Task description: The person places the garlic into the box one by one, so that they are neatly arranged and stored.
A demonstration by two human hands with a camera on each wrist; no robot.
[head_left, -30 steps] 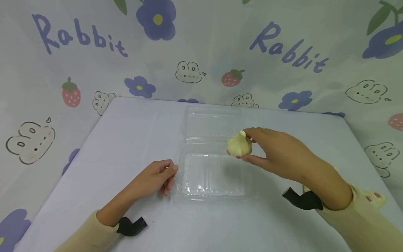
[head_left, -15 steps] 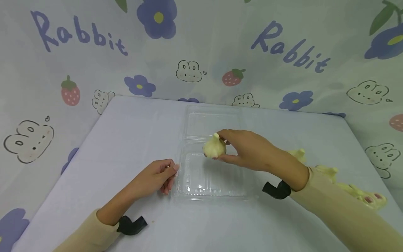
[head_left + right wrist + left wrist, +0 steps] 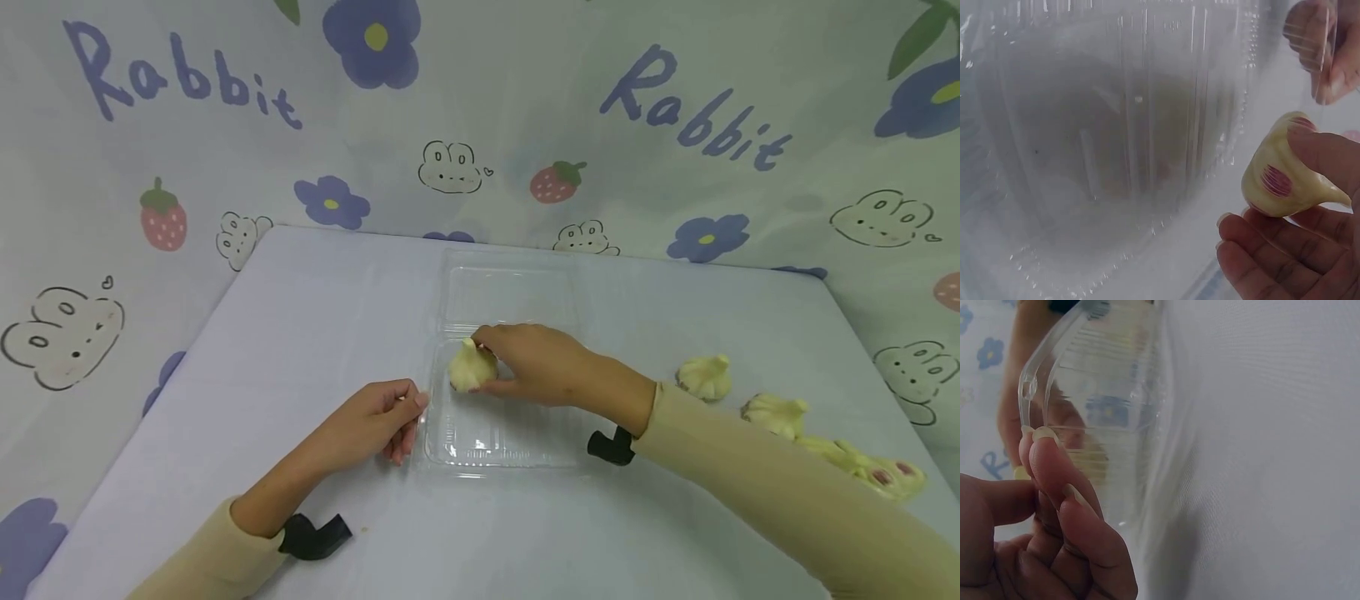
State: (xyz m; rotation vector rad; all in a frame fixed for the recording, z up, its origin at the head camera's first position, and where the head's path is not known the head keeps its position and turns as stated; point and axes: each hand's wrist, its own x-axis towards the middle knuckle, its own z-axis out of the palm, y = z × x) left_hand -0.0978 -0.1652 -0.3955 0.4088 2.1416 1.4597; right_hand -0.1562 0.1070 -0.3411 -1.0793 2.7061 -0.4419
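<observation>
Pinching one pale garlic bulb (image 3: 468,367): right hand (image 3: 536,362), thumb on one side and fingers on the other, partly open to the bulb's width, neck pointing up in the head view. Bulb located near the frame's centre, over the upper left of the container's base; contact with the floor beneath cannot be told. Side grip apparently chosen to leave the underside uncovered.

Clear plastic container (image 3: 510,429), centre of frame, base nearer the person. Lid (image 3: 510,296) laid back above it, presumably so that the base lies exposed.

Left hand (image 3: 375,425), left of centre: fingers curled, fingertips holding the container's left rim, probably to steady a light piece.

Further garlic, right of frame: one bulb (image 3: 703,377) by itself; a second bulb (image 3: 775,415), lower, its underside cut off by the sleeve; purple-marked garlic pieces (image 3: 892,477) at lower right, partly covered, count uncertain.

Obstructions: right sleeve (image 3: 750,467), slanting across the lower right before the spare garlic; black wrist mount (image 3: 611,447), over the container's right edge.
</observation>
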